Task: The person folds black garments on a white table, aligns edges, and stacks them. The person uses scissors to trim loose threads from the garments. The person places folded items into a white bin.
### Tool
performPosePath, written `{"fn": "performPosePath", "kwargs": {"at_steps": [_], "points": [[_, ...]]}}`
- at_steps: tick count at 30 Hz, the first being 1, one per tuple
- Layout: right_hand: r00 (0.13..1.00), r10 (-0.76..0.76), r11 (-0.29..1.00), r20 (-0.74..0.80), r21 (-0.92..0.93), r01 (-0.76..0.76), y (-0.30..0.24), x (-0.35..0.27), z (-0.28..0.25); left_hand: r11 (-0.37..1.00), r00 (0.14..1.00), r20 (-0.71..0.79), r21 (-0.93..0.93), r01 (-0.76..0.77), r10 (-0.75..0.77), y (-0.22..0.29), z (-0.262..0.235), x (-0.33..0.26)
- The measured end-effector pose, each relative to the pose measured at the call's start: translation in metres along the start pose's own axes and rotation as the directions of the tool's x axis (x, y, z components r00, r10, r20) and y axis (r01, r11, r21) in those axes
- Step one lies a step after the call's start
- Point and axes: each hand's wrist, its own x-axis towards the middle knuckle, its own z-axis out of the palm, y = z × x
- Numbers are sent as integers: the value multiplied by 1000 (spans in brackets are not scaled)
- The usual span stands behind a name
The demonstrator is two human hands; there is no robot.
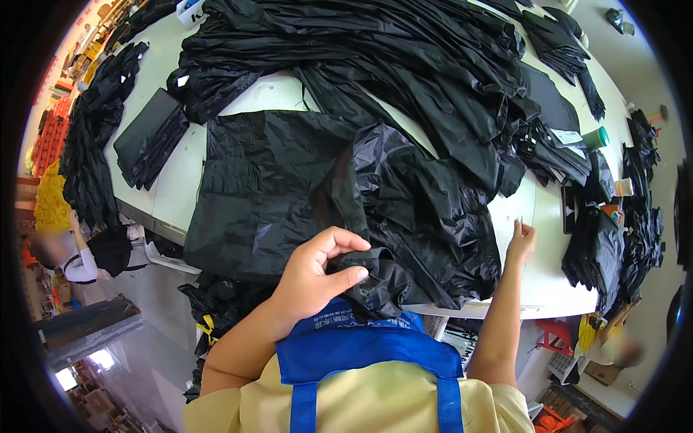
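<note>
Head view, left hand (pixel 312 270) curled around black fabric (pixel 382 283), right hand (pixel 521 243) outstretched

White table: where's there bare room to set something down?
The white table shows a bare patch between the right hand and the stacked black fabric at right. A gap separates the folded black cloth bundle at left from the wide spread black cloth. The far side is crowded with heaped black cloth.
</note>
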Motion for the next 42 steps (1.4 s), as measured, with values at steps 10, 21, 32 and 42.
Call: {"fn": "performPosePath", "kwargs": {"at_steps": [10, 21, 32, 42], "points": [[-92, -873, 467, 480, 765, -443, -192, -176, -32, 993, 995, -43, 83, -83, 87, -12, -6, 3], [634, -684, 384, 361, 917, -108, -267, -221, -17, 58, 476, 307, 791, -609, 824, -44, -13, -16], [557, -718, 617, 418, 12, 787, -222, -174, 20, 933, 688, -635, -171, 318, -351, -49, -316, -25], [641, -542, 626, 543, -247, 739, -128, -91, 26, 614, 629, -685, 687, 389, 368, -117, -441, 89]]}}
